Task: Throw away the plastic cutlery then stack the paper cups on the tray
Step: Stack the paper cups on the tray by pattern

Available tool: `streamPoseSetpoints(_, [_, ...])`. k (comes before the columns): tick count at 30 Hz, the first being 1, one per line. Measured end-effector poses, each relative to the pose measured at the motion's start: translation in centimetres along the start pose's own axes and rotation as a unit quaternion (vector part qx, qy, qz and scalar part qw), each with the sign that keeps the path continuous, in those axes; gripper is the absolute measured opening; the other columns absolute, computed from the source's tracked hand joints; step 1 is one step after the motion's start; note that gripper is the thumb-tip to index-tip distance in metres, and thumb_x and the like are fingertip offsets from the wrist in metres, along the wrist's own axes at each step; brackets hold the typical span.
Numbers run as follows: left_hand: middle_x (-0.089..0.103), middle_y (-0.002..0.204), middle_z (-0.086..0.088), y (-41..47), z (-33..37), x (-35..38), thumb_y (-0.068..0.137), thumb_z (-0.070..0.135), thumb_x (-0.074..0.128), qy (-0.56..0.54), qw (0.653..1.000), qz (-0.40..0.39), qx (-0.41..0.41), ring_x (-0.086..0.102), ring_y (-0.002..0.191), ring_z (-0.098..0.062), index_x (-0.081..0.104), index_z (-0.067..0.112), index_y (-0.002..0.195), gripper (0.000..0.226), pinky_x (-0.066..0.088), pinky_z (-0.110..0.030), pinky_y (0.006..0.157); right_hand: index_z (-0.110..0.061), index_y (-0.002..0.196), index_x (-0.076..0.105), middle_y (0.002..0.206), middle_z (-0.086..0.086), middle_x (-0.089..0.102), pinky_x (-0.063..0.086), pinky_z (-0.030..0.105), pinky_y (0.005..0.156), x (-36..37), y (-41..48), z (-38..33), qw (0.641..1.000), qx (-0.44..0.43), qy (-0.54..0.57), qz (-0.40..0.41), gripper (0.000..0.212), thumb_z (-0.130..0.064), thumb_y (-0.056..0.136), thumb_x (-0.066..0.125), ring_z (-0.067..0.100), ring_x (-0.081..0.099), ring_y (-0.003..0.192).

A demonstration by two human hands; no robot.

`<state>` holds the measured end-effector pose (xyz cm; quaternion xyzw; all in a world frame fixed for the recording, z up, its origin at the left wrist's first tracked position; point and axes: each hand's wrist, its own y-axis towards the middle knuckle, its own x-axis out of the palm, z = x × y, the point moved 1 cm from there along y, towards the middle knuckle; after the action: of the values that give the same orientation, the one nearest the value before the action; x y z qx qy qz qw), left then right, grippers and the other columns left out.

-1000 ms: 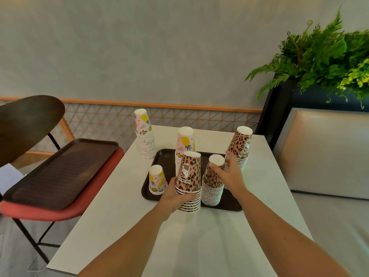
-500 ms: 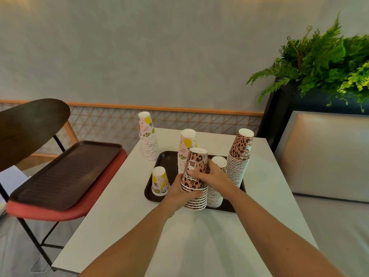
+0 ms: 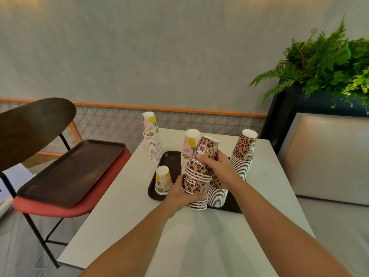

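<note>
The near half of the bench [image 3: 189, 242] lies bare, so my arms have a free way in from the front. On the tray [image 3: 171, 158] the far left corner is open, between the small cup [image 3: 163, 179] and the tall fruit stack [image 3: 190, 145]. To the right, the tall leopard stack [image 3: 244, 154] stands close beside my right hand [image 3: 218, 166], and a shorter stack [image 3: 217, 193] blocks just right of the leopard cups [image 3: 199, 172] I hold.

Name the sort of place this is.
Probably a café or eatery: a tray of stacked cups on a small table, and a padded bench beside a planter.
</note>
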<state>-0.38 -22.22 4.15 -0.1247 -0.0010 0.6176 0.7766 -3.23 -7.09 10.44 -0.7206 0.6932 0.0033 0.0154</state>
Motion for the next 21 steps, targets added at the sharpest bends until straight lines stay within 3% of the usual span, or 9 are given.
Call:
streamPoseSetpoints(7, [0.057,0.109,0.01,-0.4,-0.3,0.0,0.062,0.02,0.087,0.02,1.0,0.009,-0.016,0.054,0.103,-0.009,0.038,0.022,0.13,0.083,0.043,-0.022,0.082,-0.014,0.114,0.057,0.106,0.0,0.07,0.053,0.037,0.089,-1.2,1.2,-2.5,0.998,-0.038,0.008,0.055,0.044,-0.029,0.077,0.075,0.016,0.067,0.097])
streamPoseSetpoints(11, [0.059,0.116,0.005,-0.2,-0.8,-0.1,0.063,0.021,0.086,0.018,0.999,0.01,-0.027,0.056,0.107,-0.013,0.039,0.021,0.13,0.082,0.046,-0.026,0.086,-0.014,0.114,0.058,0.107,0.001,0.07,0.052,0.041,0.092,-2.6,2.0,-3.7,0.993,-0.06,0.031,0.099,0.044,-0.027,0.076,0.075,0.017,0.067,0.098])
streamPoseSetpoints(16, [0.061,0.115,0.004,0.0,-0.9,-0.2,0.062,0.021,0.086,0.01,0.999,0.018,-0.033,0.057,0.108,-0.013,0.042,0.021,0.128,0.079,0.047,-0.03,0.091,-0.016,0.118,0.056,0.11,-0.001,0.068,0.053,0.036,0.088,-4.3,2.5,-3.9,0.98,-0.092,-0.01,0.174,0.065,-0.044,0.064,0.079,0.015,0.065,0.101])
streamPoseSetpoints(21, [0.061,0.118,0.002,0.4,-0.8,-0.2,0.062,0.023,0.086,0.009,0.999,0.027,-0.029,0.057,0.109,-0.014,0.042,0.023,0.126,0.078,0.046,-0.031,0.092,-0.014,0.122,0.05,0.115,-0.001,0.061,0.048,0.031,0.088,-4.8,1.9,-1.8,0.966,-0.101,-0.074,0.226,0.057,-0.029,0.075,0.077,0.014,0.058,0.104])
